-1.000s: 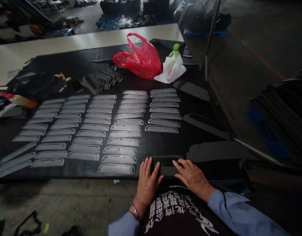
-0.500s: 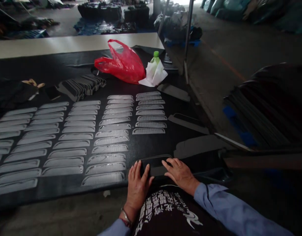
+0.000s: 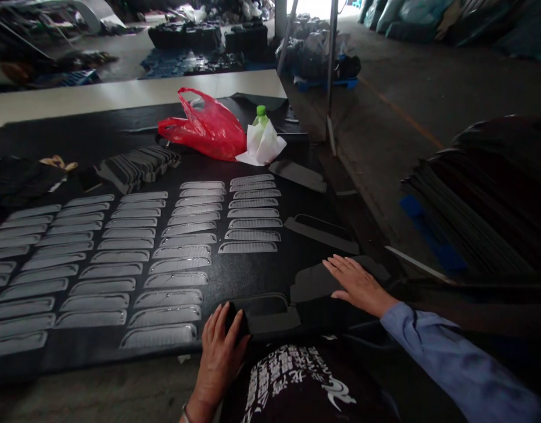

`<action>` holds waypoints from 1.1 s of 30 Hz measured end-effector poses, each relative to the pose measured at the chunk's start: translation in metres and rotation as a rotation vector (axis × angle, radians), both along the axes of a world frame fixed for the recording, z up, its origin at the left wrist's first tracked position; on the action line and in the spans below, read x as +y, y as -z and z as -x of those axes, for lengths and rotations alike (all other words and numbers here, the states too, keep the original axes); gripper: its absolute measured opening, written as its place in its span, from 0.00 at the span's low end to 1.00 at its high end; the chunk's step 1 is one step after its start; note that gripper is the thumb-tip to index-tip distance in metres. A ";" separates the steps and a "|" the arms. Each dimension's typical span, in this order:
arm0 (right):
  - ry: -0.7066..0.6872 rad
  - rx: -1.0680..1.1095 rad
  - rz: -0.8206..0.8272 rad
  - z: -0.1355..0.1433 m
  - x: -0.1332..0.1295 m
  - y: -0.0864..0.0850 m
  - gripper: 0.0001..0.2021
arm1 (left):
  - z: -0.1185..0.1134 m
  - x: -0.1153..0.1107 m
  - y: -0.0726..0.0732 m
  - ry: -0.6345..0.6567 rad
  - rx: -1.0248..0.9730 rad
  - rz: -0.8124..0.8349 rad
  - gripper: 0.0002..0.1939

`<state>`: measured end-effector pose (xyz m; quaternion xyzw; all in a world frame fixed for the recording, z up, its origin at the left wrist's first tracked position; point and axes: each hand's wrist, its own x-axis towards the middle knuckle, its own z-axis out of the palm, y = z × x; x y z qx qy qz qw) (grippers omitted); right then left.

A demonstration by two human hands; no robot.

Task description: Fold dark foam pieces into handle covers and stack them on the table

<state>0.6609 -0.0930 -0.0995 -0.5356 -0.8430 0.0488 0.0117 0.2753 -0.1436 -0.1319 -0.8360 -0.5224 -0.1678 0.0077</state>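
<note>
My left hand (image 3: pixel 221 346) lies with its fingers stretched out at the table's front edge, at the left end of a dark flat piece (image 3: pixel 274 320) with a curved outline. My right hand (image 3: pixel 359 285) reaches out flat, fingers extended, over the dark grey flat pieces (image 3: pixel 310 282) to the right. Whether its fingertips touch them I cannot tell. Left of my left hand, several glossy grey strips with rounded corners (image 3: pixel 160 336) lie in columns on the black table cover (image 3: pixel 248 273). Another dark outlined piece (image 3: pixel 326 235) rests farther back.
A red plastic bag (image 3: pixel 209 132) and a green-capped bottle (image 3: pixel 261 114) wrapped in white paper stand at the back. Stacked dark strips (image 3: pixel 138 167) lie left of them. Beyond the right edge, a pile of dark sheets (image 3: pixel 482 200) sits on a blue pallet (image 3: pixel 431 235). A metal post (image 3: pixel 332 64) rises behind.
My right hand has left the outlined piece in front of me and moved right, over the dark grey pieces. My left hand stays near the left end. The view has shifted slightly.
</note>
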 end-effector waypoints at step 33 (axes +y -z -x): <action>0.038 -0.007 -0.033 0.020 0.026 -0.009 0.33 | 0.011 0.021 -0.003 -0.059 -0.137 0.199 0.46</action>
